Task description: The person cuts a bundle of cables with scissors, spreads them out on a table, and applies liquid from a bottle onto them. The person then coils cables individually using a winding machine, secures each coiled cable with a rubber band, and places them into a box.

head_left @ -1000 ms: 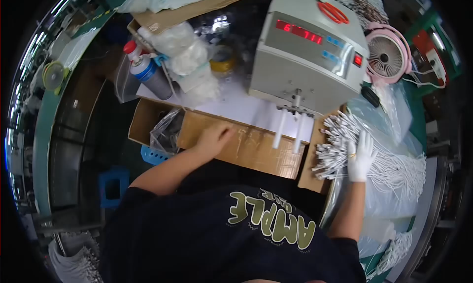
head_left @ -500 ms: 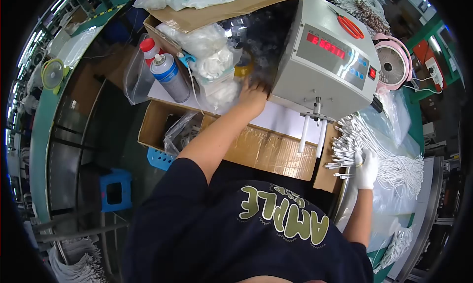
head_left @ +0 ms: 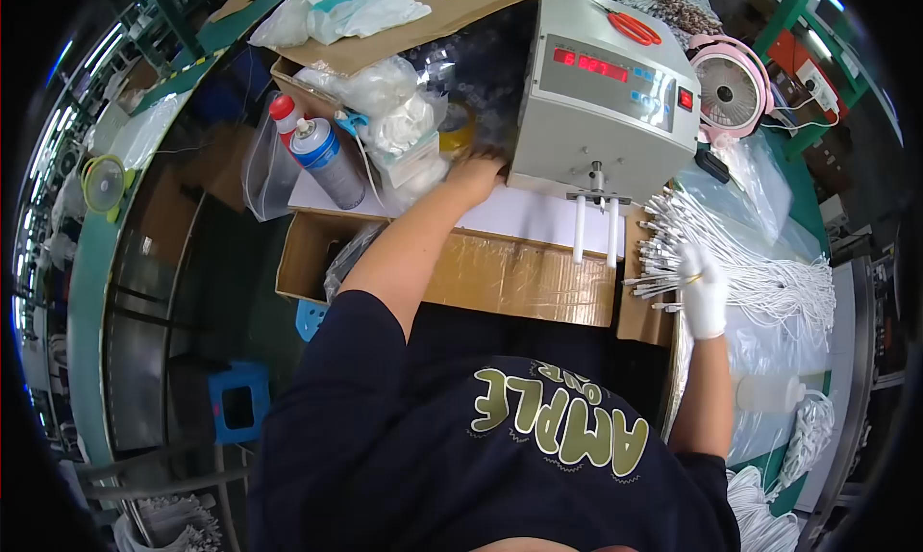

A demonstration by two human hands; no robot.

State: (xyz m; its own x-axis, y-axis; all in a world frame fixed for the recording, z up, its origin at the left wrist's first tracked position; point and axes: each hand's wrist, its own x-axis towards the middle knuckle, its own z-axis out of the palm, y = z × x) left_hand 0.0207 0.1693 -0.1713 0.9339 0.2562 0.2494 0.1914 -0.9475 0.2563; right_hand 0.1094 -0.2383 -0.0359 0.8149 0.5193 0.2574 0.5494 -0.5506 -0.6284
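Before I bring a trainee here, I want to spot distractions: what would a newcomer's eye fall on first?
Probably the grey machine right of top centre, with red digits on its front and red scissors on top. To the machine's right stands a pink fan; below that, the gloved right hand is at a spread of white cables.

You have a pink fan (head_left: 726,88) over to your right, while a blue-banded spray can (head_left: 334,174) stands beside a red-capped bottle (head_left: 283,112) on your left; white gloves (head_left: 375,15) lie on cardboard (head_left: 481,12) ahead of you, and a blue stool (head_left: 239,374) sits behind on the floor
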